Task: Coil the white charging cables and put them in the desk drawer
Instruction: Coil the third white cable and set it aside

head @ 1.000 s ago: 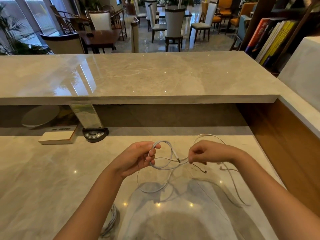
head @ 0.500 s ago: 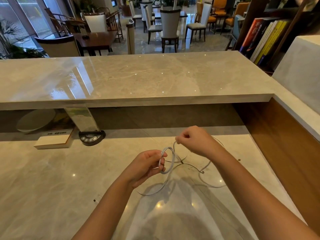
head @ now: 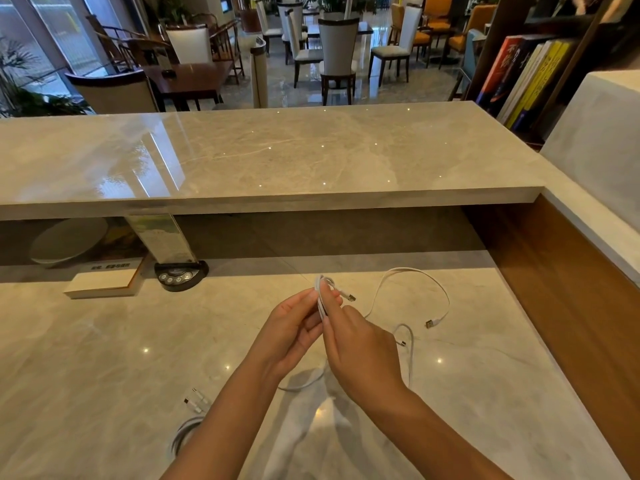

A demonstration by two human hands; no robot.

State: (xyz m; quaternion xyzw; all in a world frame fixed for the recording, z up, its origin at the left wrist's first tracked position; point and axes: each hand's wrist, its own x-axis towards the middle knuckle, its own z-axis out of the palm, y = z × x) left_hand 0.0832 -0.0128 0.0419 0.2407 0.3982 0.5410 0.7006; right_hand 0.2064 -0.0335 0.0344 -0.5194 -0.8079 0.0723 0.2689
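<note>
Pinching white cable (head: 322, 299), both hands (head: 325, 327)

Two hands, left hand (head: 294, 327) and right hand (head: 356, 344), meet over marble desk (head: 104, 358). Three white cables: held cable (head: 321, 296), loose cable (head: 415, 275) right, coiled cable (head: 183, 434) near left. One book (head: 104, 282), one desk device (head: 180, 273) far left.

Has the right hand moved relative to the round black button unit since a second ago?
Yes. The right hand has shifted left toward the round black button unit and now meets the left hand at the coiled cable.
</note>
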